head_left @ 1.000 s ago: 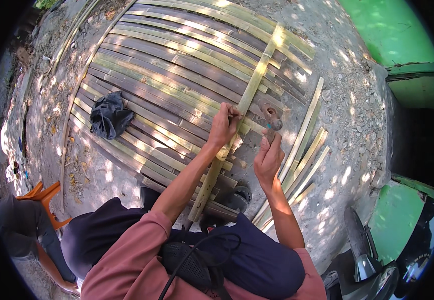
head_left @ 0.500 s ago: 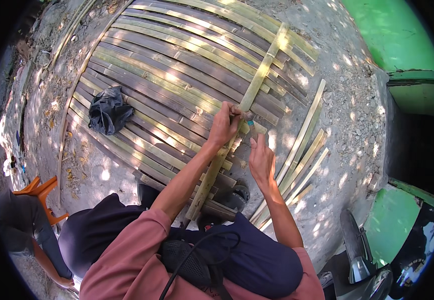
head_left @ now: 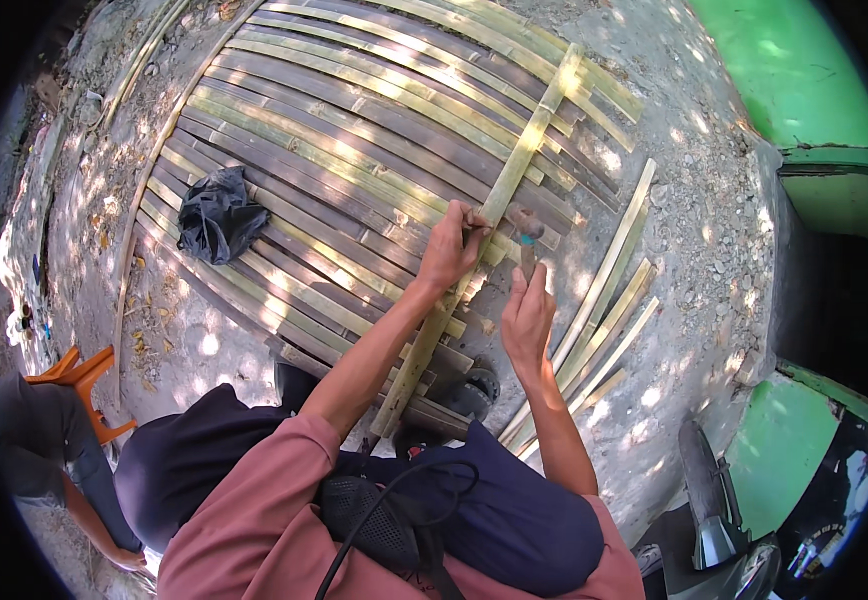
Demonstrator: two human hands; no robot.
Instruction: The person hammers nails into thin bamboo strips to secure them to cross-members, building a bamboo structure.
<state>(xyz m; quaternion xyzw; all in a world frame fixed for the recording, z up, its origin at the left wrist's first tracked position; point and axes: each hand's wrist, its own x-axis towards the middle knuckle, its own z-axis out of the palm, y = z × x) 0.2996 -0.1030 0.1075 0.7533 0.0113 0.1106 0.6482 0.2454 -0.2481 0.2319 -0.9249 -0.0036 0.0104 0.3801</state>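
Observation:
A panel of long split-bamboo slats (head_left: 354,150) lies on the ground before me. Across the slat ends runs a yellowish bamboo crosspiece (head_left: 517,160). My left hand (head_left: 450,248) rests on that crosspiece, thumb and fingers pinched together; whatever they hold is too small to make out. My right hand (head_left: 528,315) is closed round the wooden handle of a hammer (head_left: 527,228) with a blue-green band below its head. The hammer head is raised just right of the crosspiece, apart from it and close to my left fingers.
A black plastic bag (head_left: 220,216) lies on the slats at left. Loose bamboo strips (head_left: 604,290) lie on the ground to the right. An orange plastic chair (head_left: 89,385) and a seated person (head_left: 39,440) are at lower left. Green painted panels (head_left: 804,80) stand at right.
The hammer in my right hand has swung away from the crosspiece, up and to the right. My left hand has stayed at nearly the same spot.

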